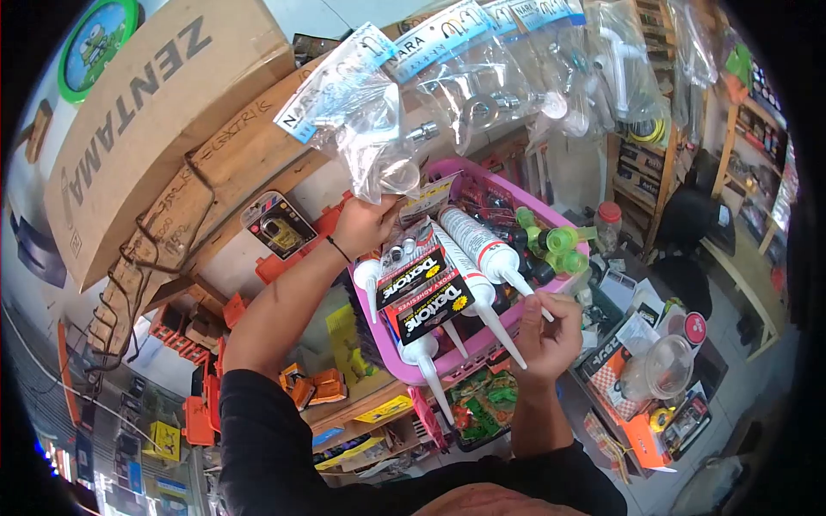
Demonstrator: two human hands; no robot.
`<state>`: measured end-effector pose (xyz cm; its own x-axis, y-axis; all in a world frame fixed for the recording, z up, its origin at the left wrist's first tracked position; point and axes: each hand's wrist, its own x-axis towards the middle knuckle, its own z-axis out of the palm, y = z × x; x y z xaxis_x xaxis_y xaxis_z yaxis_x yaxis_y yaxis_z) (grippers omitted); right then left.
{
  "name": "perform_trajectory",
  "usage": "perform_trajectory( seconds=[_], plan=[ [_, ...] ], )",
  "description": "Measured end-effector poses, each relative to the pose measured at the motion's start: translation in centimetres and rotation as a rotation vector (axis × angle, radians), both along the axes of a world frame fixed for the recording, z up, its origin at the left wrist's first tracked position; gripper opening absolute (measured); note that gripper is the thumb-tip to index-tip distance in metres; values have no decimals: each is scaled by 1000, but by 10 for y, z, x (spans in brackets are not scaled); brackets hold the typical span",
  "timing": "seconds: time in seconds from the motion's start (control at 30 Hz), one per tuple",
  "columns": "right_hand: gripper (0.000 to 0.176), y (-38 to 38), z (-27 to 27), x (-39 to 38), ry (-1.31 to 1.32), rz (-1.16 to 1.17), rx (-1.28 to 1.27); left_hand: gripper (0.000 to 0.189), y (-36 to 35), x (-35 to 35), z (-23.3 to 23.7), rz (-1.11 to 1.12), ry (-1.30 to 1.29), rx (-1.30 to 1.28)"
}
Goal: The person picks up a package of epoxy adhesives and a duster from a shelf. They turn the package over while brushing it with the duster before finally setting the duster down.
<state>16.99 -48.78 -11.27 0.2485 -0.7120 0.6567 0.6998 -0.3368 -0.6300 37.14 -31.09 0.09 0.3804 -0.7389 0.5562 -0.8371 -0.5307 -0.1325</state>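
Stock-picking, apparently: right hand (546, 331) pinched on the nozzle of a white plastic sealant tube (480, 243) lying in a pink plastic basket (404, 368); left hand (366, 225) closed on a clear plastic packet (366, 129); lifting the tube would need clearance from neighbouring tubes.

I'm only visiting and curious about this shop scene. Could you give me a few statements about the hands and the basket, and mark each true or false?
1. The left hand grips a clear plastic bag that hangs above it. True.
2. The right hand lies flat and holds nothing. False: it pinches the nozzle tip of a white tube.
3. The basket holding the tubes is pink. True.
4. The Dextone packs are blue. False: they are black with red and white lettering.
5. The big cardboard box reads ZENTAMA. True.
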Motion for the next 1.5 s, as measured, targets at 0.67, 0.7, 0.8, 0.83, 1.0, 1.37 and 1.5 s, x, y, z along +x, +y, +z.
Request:
perform_trajectory(
  seconds=[0.67, 0.7, 0.8, 0.83, 1.0, 1.37, 1.5],
  plan=[
    [24, -11, 23, -2, 540, 41, -372, 36, -8, -100, 28, -262, -29, 1],
    [27, -14, 26, -6, 488, 162, -275, 36, -10, -105, 29, -282, -11, 0],
    [29, -18, 24, -14, 290, 234, -144, 35, -16, -118, 31, -328, -25, -5],
    [31, -16, 27, -23, 287, 262, -90, 36, -18, -124, 31, -353, -3, -33],
    [33, -21, 47, -39, 321, 130, -243, 33, -21, -144, 27, -487, 7, -62],
    [25, -31, 53, -13, 378, 186, -548, 48, -1, -150, 14, -340, 102, -153],
    [24, -32, 53, 5, 414, 124, -622, 47, 26, -132, -2, -37, 45, -193]
  ],
)
